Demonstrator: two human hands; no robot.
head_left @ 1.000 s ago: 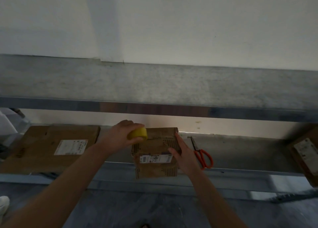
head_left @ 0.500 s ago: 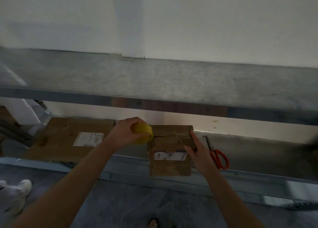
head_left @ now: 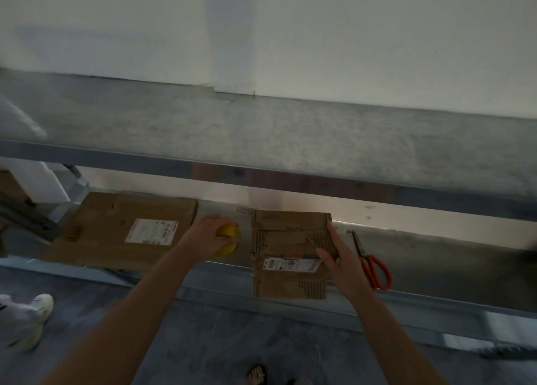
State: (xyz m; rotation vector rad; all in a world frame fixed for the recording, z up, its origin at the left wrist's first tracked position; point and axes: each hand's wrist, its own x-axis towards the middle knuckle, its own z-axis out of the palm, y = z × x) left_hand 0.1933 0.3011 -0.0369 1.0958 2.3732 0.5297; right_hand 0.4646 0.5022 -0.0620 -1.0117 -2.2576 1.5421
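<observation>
Left hand (head_left: 207,236) grips the yellow tape roll (head_left: 229,238), low over the lower shelf (head_left: 436,248) and just left of the small box (head_left: 287,239). Right hand (head_left: 341,258) lies flat on the box's right side, fingers straight (no real grip). Risks:
- The box sits at the front lip, so a sideways shove could tip it off.
- The scissors (head_left: 373,265) are just beside that hand and easy to knock.

The flat carton (head_left: 122,230) hems in the left and the upper shelf (head_left: 261,140) caps headroom. Free room is right of the scissors.

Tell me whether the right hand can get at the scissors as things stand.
Probably yes. The right hand lies flat against the small box, and the scissors lie on the shelf just beside it, with nothing between.
</observation>
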